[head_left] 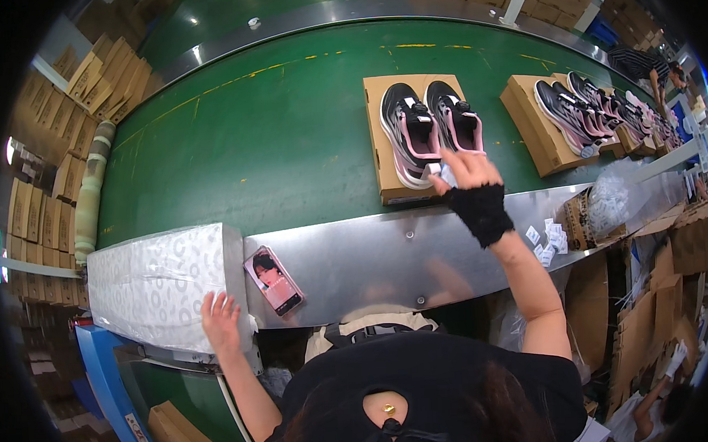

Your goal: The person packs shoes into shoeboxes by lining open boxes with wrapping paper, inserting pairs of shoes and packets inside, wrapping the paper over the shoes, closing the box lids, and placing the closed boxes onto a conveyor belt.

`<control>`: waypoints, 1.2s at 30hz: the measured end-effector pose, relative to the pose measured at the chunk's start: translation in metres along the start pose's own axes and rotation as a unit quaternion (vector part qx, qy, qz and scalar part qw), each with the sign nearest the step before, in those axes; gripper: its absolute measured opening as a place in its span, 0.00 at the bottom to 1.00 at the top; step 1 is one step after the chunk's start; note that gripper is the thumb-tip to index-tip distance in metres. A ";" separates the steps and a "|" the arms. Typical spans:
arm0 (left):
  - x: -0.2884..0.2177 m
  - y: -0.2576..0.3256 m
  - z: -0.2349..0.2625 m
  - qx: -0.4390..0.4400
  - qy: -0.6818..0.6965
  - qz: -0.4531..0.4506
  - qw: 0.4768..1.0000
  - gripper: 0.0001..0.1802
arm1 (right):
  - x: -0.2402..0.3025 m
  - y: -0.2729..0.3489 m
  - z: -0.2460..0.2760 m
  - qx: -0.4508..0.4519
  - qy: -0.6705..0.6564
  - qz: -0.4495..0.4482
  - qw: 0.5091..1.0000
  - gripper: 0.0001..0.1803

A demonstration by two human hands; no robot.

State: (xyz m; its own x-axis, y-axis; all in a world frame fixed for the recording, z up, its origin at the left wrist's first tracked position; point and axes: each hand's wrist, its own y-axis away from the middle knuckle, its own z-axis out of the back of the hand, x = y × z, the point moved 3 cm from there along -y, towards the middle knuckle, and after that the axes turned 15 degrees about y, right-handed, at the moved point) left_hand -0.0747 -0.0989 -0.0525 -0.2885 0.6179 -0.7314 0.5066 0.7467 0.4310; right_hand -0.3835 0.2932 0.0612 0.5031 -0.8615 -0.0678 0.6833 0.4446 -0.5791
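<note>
A pair of black sneakers with pink lining rests on a brown shoebox on the green conveyor belt. My right hand, in a black knitted wrist warmer, is over the heels of the pair. Its fingers are closed on a small white packet, partly hidden by them. To the left, my left hand has its fingers spread at the near right edge of a plastic-covered stack of white patterned wrapping paper. Several small white packets lie on the steel ledge.
A phone with a lit screen lies beside the paper stack. Further right, more shoes on boxes line the belt. A carton with clear plastic bags stands on the ledge. Stacked boxes rise at left; co-workers are at far right.
</note>
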 end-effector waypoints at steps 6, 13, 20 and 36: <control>0.055 0.015 -0.089 0.128 -0.126 0.042 0.983 0.17 | -0.009 -0.036 -0.038 0.327 0.078 -0.009 0.942 0.35; 0.077 0.033 -0.101 0.223 -0.219 0.053 0.949 0.15 | -0.010 -0.066 -0.003 0.318 -0.177 -0.005 0.931 0.22; 0.064 0.036 -0.140 0.233 -0.213 -0.071 0.946 0.16 | 0.038 -0.027 0.049 0.216 -0.273 0.228 0.909 0.18; 0.176 0.050 -0.197 0.472 -0.601 -0.242 0.598 0.27 | 0.046 0.069 -0.017 0.480 -0.462 0.182 0.723 0.12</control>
State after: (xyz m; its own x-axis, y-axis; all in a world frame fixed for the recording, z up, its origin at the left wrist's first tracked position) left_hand -0.2604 0.0958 -0.0559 -0.0816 -0.6617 -0.7453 0.9967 -0.0554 -0.0600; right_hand -0.3221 0.2801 0.0047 0.5769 -0.3108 0.7554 0.2461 0.9479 0.2020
